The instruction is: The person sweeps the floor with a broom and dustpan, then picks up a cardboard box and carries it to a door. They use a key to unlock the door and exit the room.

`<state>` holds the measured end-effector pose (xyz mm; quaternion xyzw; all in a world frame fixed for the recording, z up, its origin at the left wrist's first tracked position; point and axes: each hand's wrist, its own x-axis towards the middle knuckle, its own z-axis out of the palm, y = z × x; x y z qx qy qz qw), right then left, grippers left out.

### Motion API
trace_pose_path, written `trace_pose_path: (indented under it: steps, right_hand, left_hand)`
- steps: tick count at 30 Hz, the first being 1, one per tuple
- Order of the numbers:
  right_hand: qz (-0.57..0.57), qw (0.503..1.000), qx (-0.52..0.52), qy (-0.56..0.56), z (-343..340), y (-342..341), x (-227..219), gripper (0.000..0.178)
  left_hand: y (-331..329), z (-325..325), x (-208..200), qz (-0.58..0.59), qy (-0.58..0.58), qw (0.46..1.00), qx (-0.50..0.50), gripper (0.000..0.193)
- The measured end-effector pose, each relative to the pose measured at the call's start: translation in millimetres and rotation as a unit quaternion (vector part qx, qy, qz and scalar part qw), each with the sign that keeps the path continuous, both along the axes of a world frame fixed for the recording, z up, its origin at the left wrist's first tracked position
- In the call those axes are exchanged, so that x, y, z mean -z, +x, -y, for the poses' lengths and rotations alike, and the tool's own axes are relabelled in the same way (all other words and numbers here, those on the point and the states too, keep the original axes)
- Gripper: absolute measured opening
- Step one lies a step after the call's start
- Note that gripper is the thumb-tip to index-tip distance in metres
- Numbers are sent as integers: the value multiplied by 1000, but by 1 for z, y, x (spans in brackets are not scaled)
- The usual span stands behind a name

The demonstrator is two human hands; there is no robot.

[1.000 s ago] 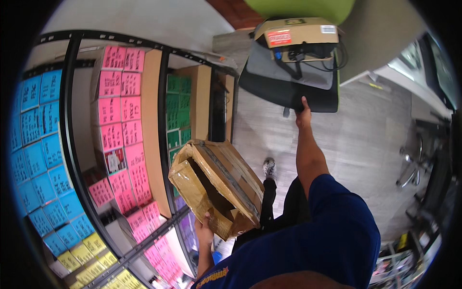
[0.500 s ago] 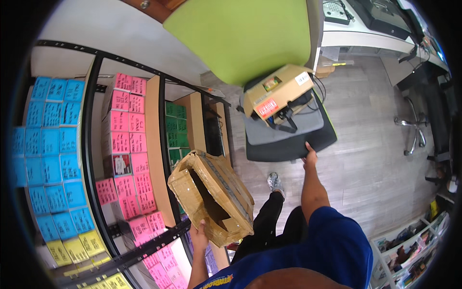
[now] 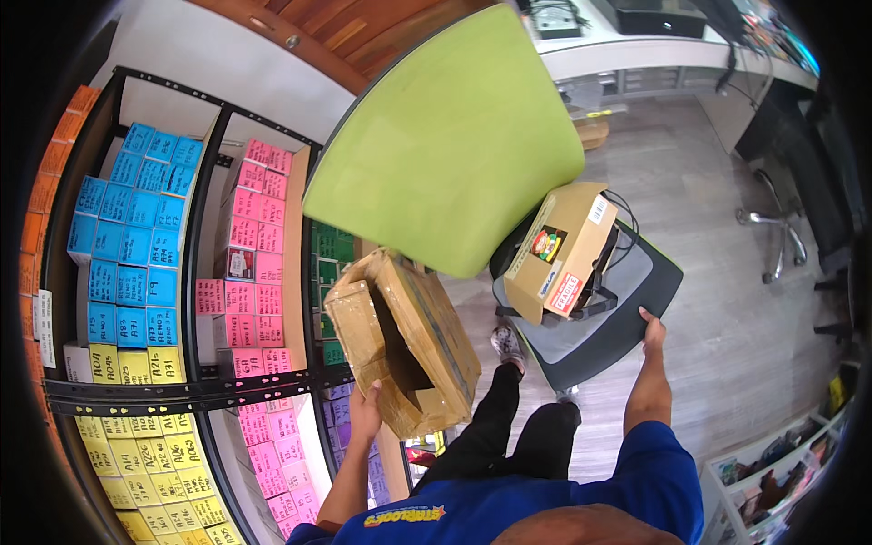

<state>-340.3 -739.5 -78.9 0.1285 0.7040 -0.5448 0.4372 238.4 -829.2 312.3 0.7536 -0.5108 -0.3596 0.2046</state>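
Left hand: my fingers grasp the carton by its lower left edge; some are hidden by the cardboard.
Carton: tilted in front of the shelves, left of my legs, open side facing left; its inside is too dark to make out.
Right hand: my thumb lies over the seat's edge with the other fingers underneath, out of sight, gripping the chair.
Chair: grey and black seat before my legs, green back rising beyond; its base is mostly hidden below the seat.
Small box: rests on the seat, contents mostly covered by its own panels; a black strap and cables show at its side.
Carton and chair back: near each other; I cannot tell whether they touch.
Shelves: close by my left hand, their outer stacks cut off by the dark rim.
Floor: open room right of the seat, as far as a wheeled base.
White surface: edges the room beyond the chair, cut off above.
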Motion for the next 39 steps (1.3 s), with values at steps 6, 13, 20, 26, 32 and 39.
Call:
trace_pose_path:
  steps: [6,13,20,26,32,39]
  right_hand:
    - [-34,998,-4,44,-104,-37,-5,63]
    - [-46,995,44,76,-177,-49,-4,70]
    - [-111,989,-55,75,-218,-22,33,58]
    - [-21,932,-323,165,-240,34,-5,56]
    - [-57,681,-720,123,-142,94,-94,43]
    - [-184,412,-892,37,-97,211,-171,29]
  left_hand:
    - [-36,-47,-8,-26,-14,998,63,41]
    - [-65,-76,-9,-39,35,990,129,41]
    - [-68,-80,-3,-103,-10,982,159,40]
    - [-17,-144,-37,52,-69,982,165,46]
    - [41,-264,-57,57,-39,998,15,46]
    - [95,-457,-18,-7,-11,981,-192,47]
